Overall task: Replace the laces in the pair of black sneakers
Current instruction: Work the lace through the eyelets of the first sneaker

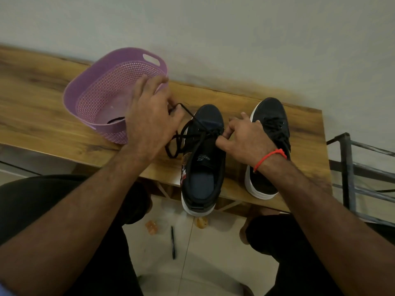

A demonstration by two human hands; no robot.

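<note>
Left hand (149, 116) pinches a run of thin black cord lace (188, 113) up and away toward the perforated lilac plastic basket (102, 97), while right hand (243, 136) curls its fingers at the eyelets of the near black canvas sneaker with white sole (203, 165), apparently nipping the lace there. Second black sneaker (270, 124) stands just beside it on the wood-grain tabletop (42, 112), laced. Best to steady the shoe with the right, draw slack evenly, and keep the loose loop from snagging.

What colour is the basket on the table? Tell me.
Light purple basket, perforated walls; seen in the head view.
</note>
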